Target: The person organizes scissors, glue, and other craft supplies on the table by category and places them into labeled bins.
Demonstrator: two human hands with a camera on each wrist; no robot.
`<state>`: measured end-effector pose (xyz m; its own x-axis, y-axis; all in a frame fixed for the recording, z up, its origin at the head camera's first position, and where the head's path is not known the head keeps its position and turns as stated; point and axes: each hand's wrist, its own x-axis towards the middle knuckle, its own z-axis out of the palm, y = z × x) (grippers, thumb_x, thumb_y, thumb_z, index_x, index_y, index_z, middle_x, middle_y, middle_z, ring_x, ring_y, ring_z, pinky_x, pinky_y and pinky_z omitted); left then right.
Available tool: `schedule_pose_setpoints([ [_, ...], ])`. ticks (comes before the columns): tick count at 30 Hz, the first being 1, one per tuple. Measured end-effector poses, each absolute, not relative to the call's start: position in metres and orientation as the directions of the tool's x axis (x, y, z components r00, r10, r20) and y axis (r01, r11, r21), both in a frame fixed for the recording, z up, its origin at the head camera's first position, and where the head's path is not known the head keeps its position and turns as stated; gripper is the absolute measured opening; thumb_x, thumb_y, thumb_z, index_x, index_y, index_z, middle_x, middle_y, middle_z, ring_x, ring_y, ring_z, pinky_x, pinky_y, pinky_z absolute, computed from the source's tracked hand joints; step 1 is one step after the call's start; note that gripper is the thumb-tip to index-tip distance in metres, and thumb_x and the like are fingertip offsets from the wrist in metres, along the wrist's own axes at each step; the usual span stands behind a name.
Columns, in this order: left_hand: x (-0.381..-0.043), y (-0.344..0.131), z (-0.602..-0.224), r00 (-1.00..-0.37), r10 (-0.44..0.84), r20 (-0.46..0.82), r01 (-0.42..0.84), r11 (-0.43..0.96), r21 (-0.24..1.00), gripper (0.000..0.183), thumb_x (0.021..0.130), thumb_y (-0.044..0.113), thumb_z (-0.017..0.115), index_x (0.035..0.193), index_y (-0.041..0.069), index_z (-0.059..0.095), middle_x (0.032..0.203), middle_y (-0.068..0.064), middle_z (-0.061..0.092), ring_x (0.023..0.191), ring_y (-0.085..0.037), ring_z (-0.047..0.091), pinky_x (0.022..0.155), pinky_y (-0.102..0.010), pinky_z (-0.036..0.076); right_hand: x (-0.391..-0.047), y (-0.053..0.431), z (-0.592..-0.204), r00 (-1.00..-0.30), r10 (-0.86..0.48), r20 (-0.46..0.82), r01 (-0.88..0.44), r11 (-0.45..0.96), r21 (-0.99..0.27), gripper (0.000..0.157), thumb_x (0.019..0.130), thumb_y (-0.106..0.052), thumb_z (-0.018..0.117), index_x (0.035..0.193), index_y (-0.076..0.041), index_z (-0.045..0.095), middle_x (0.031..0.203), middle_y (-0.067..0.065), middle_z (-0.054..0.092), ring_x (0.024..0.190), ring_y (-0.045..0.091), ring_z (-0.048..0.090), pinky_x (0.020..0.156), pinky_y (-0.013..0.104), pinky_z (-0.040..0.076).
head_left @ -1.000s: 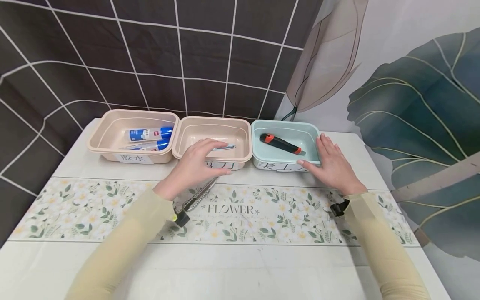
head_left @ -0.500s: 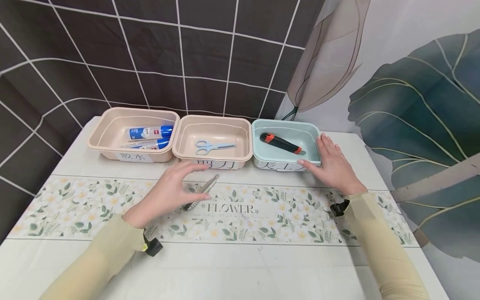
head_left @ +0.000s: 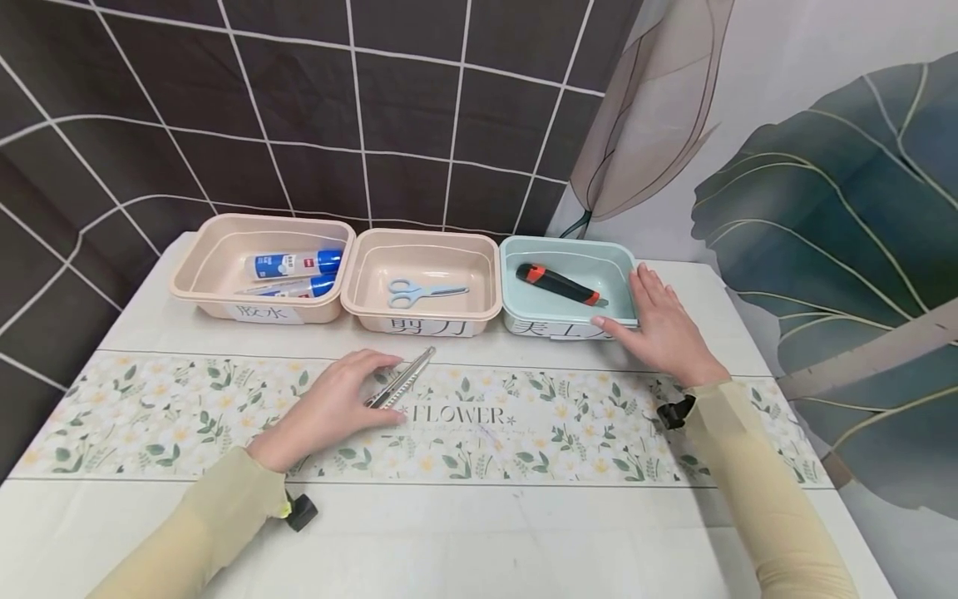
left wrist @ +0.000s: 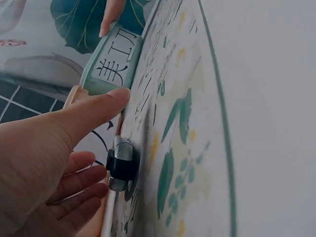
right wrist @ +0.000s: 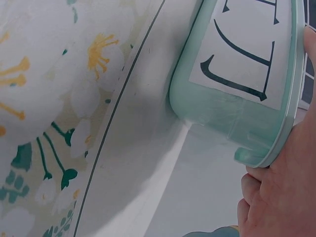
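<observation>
My left hand (head_left: 329,408) is by the near end of a silver metal utility knife (head_left: 410,376) that lies slantwise on the table. Its thumb and fingers are spread on either side of the knife. In the left wrist view, the knife's black-banded end (left wrist: 121,165) is close to the fingertips, and no grip shows. My right hand (head_left: 669,337) rests on the right front corner of a teal box (head_left: 516,316), fingers straight along its side and thumb at the front rim. Inside that box lies a black and orange utility knife (head_left: 557,284).
Left of the teal box stand two pink boxes in a row. The middle pink box (head_left: 359,312) holds light blue scissors (head_left: 422,291); the left pink box (head_left: 314,312) holds blue-capped glue bottles (head_left: 292,264). A dark tiled backdrop (head_left: 299,108) rises behind them.
My left hand has drawn back from over the middle box toward me and come down to the silver utility knife, uncovering the scissors. The right hand has stayed on the teal box.
</observation>
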<state>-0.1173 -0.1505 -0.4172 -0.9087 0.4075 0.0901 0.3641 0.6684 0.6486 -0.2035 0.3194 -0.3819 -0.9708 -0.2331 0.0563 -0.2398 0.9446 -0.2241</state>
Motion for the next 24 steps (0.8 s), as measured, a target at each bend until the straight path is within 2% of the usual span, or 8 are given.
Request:
schedule_pose_setpoints([
  [12, -0.117, -0.149, -0.428, -0.91, 0.403, 0.099, 0.369, 0.678, 0.635, 0.06, 0.081, 0.022, 0.088, 0.133, 0.004, 0.064, 0.121, -0.006, 0.065, 0.111, -0.025, 0.059, 0.1, -0.048, 0.047, -0.204, 0.319, -0.383, -0.971, -0.231, 0.059, -0.238, 0.944, -0.228, 0.105, 0.096, -0.066, 0.052, 0.16, 0.004, 0.006, 0.167, 0.021, 0.0, 0.154, 0.033, -0.002, 0.122, 0.055, 0.002],
  [20, -0.118, -0.147, -0.429, -0.912, 0.396, 0.109, 0.371, 0.683, 0.629, 0.054, 0.081, 0.021, 0.088, 0.127, 0.003, 0.067, 0.102, 0.002, 0.064, 0.098, -0.018, 0.058, 0.092, -0.044, 0.049, -0.203, 0.319, -0.382, -0.971, -0.232, 0.063, -0.241, 0.944, -0.227, 0.105, 0.096, -0.066, 0.051, 0.16, 0.004, 0.007, 0.167, 0.022, 0.001, 0.154, 0.034, -0.001, 0.121, 0.056, 0.003],
  [24, -0.118, -0.145, -0.429, -0.913, 0.395, 0.102, 0.369, 0.692, 0.62, 0.048, 0.083, 0.02, 0.087, 0.125, 0.005, 0.069, 0.099, 0.004, 0.062, 0.093, -0.016, 0.057, 0.088, -0.041, 0.05, -0.203, 0.319, -0.382, -0.972, -0.228, 0.061, -0.236, 0.946, -0.223, 0.105, 0.096, -0.066, 0.051, 0.16, 0.005, 0.007, 0.167, 0.023, 0.001, 0.154, 0.034, -0.001, 0.121, 0.057, 0.003],
])
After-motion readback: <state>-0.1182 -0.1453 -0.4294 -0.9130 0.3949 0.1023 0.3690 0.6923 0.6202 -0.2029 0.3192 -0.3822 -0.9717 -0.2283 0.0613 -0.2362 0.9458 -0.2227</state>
